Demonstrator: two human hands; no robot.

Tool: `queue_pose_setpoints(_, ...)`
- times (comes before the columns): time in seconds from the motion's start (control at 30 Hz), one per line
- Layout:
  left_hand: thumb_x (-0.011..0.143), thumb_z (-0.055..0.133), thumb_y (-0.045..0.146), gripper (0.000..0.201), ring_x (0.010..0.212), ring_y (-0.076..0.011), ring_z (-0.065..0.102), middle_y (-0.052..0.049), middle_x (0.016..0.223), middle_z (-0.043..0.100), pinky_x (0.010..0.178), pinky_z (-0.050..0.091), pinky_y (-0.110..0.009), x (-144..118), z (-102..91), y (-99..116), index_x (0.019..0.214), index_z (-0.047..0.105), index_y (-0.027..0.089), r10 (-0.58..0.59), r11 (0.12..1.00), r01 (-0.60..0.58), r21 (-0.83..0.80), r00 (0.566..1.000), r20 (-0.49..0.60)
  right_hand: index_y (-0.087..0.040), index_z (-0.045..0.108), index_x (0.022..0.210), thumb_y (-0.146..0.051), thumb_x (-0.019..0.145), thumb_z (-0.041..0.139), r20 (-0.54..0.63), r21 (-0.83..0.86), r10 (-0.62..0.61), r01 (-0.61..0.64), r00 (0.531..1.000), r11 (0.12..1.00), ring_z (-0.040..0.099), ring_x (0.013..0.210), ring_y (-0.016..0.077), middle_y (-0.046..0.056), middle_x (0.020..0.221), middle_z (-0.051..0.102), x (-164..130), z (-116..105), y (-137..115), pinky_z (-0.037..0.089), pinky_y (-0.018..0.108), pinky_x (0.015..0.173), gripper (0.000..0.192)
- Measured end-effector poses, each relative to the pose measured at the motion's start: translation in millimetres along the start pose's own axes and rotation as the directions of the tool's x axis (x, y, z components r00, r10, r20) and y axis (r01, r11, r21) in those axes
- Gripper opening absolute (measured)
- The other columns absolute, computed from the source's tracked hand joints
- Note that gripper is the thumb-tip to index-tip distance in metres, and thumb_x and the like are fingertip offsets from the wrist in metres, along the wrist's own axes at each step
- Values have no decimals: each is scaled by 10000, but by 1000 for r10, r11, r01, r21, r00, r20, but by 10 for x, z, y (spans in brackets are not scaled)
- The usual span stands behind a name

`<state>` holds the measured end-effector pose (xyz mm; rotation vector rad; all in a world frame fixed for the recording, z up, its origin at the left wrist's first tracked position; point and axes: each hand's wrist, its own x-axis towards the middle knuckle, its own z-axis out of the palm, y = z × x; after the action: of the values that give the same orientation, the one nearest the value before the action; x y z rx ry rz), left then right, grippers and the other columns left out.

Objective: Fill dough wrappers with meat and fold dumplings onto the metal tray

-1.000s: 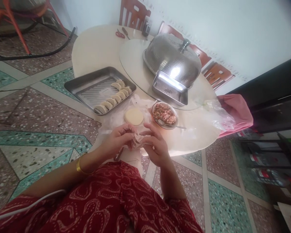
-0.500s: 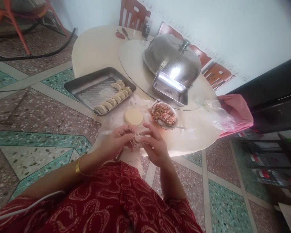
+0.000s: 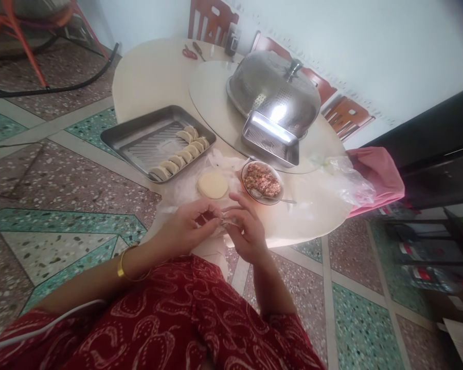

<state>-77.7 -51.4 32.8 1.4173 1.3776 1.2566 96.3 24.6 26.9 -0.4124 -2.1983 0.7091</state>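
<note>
- While both my hands meet at the near edge of the bench [image 3: 154,82], my left hand [image 3: 185,228] and my right hand [image 3: 244,231] pinch a dumpling [image 3: 220,222] between their fingertips; each hand is closed on it.
- Dumpling: held just above the bench edge, close to my body, mostly hidden by my fingers.
- Stack of round wrappers [image 3: 213,185]: on a clear plastic sheet [image 3: 185,187], just beyond my hands.
- Bowl of minced filling [image 3: 262,181]: right of the wrappers, with a spoon [image 3: 272,197] resting in it.
- Steel tray [image 3: 139,134]: left of the wrappers, carrying a row of folded dumplings [image 3: 180,153] along its near right side.
- Domed steel cover [image 3: 273,92]: farther back, a small steel pan [image 3: 269,140] against it.
</note>
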Motion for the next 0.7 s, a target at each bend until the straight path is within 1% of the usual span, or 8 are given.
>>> queue_pose_setpoints(0.07,856,566,253,119,720,-116,596,-18,812,660,594,473,-193,1,-10,43,869,658,177,30,999,-30,37,1000,1,-265,576,1095,-146,916,548,-30,-9,23,-24,999,1000,546,1313,223,66,1112,688,-7,9,-1,546,437,995,217)
queue_pose_setpoints(0.2,871,570,277,160,774,-134,622,-44,893,682,595,493,-195,-7,-6,89,922,686,181,102,992,-101,70,995,-7,-252,608,1106,-153,919,549,-96,-5,67,-67,993,998,656,1142,202,102,1338,587,-19,33,-12,577,375,925,220)
queue_pose_setpoints(0.27,874,567,266,167,781,-132,627,-48,922,687,591,495,-191,-13,-1,75,944,695,185,138,986,-135,103,990,-25,-256,622,1108,-149,919,547,-132,4,82,-82,988,997,675,1092,191,98,1372,564,-25,47,-15,580,361,910,229)
queue_pose_setpoints(0.4,903,539,241,193,861,-136,652,-39,981,703,660,511,-201,-14,2,14,1001,700,203,169,980,-162,118,985,-46,-263,630,1108,-159,914,564,-171,7,110,-110,979,994,634,1181,209,91,1348,580,-35,75,-16,564,369,945,230)
queue_pose_setpoints(0.47,916,533,255,189,810,-120,648,-21,925,704,649,503,-198,-6,5,1,988,701,207,153,984,-147,96,987,-55,-266,628,1111,-163,912,566,-170,8,116,-116,979,993,612,1217,212,89,1344,582,-42,85,-19,560,370,957,233)
queue_pose_setpoints(0.57,903,553,281,166,675,-98,610,7,776,673,594,488,-190,11,18,17,925,691,193,85,995,-81,52,993,-82,-271,627,1111,-172,908,573,-172,10,119,-119,978,993,597,1238,218,87,1337,586,-49,95,-33,560,378,963,231)
queue_pose_setpoints(0.63,885,570,288,147,634,-94,587,18,707,640,568,478,-186,22,28,31,877,671,182,43,999,-40,30,995,-92,-274,627,1113,-171,905,578,-176,16,120,-119,977,993,603,1225,217,85,1338,585,-52,101,-43,565,378,955,237)
queue_pose_setpoints(0.7,874,578,293,134,621,-92,574,25,683,615,546,464,-181,30,35,32,848,643,180,21,1000,-20,13,995,-101,-282,628,1124,-163,904,579,-174,27,119,-116,977,993,626,1182,208,80,1348,578,-51,109,-50,576,369,932,254)
